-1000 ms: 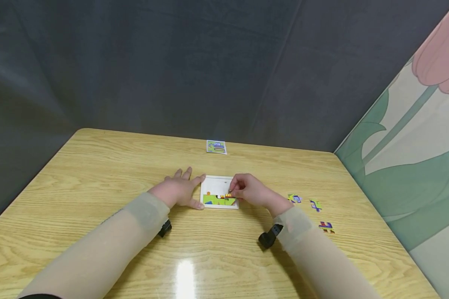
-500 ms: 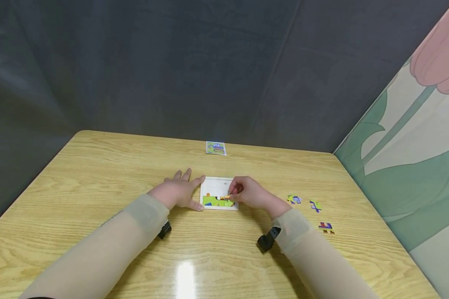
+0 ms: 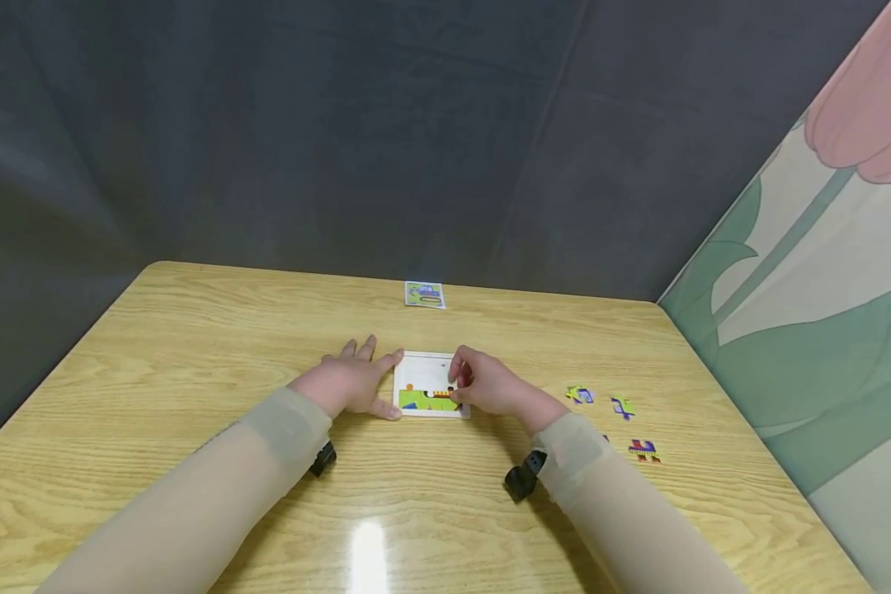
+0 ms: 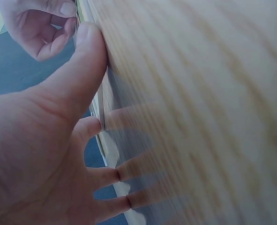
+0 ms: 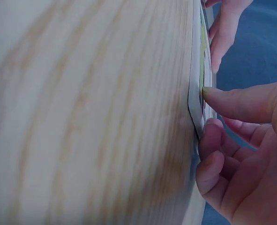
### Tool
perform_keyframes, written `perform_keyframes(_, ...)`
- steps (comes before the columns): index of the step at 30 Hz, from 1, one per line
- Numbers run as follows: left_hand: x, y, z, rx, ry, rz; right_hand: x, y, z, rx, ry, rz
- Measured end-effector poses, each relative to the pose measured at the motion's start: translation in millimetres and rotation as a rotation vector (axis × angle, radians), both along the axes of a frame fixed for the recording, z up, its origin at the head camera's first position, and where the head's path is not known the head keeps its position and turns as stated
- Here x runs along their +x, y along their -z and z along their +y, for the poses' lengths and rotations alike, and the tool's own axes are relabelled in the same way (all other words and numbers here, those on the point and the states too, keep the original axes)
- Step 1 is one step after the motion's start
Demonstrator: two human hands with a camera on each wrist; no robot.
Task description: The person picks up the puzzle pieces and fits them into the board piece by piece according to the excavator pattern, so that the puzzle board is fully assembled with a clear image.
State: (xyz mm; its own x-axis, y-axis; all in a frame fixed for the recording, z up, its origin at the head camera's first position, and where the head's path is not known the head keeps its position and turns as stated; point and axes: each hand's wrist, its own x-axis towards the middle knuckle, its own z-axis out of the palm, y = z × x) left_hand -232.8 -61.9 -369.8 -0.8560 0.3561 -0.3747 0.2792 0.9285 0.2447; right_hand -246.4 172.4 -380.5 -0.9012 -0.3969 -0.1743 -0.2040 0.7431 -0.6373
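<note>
A white puzzle tray (image 3: 425, 371) lies in front of me, its lower part filled with joined green jigsaw pieces (image 3: 419, 402) and its upper part bare white. My left hand (image 3: 349, 381) is spread on the table, with thumb and forefinger against the tray's left edge. At the tray's right side is my right hand (image 3: 490, 386). In the right wrist view its straight thumb (image 5: 232, 101) presses on the pieces near the tray's edge (image 5: 194, 98), while the other fingers curl loosely beside the tray. Thumb and forefinger stand apart.
Right of the tray lie loose jigsaw pieces: a yellow-green and blue piece (image 3: 581, 395), a green and purple piece (image 3: 623, 407), and a red and purple piece (image 3: 643, 450). Another is mostly hidden by my right arm. A picture card (image 3: 425, 294) lies near the far table edge.
The right thumb and forefinger have moved apart, letting go of the small jigsaw piece, and the thumb now presses at the tray's right side. The left hand stays on the tray's edge.
</note>
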Motion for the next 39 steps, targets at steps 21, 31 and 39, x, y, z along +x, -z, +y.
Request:
perform_keyframes(21, 1.9, -2.0, -0.9, 0.019, 0.006, -0.018, 37.0, -23.9, 86.4, -0.056, -0.061, 0.05)
perform_keyframes(31, 0.5, 1.5, -2.4, 0.013, 0.013, -0.01, 68.0, -25.0, 123.4, 0.031, -0.106, 0.041)
perform_keyframes(39, 2.5, -2.0, -2.2, 0.02, 0.008, -0.018, 78.0, -21.4, 130.7, 0.033, -0.079, 0.017)
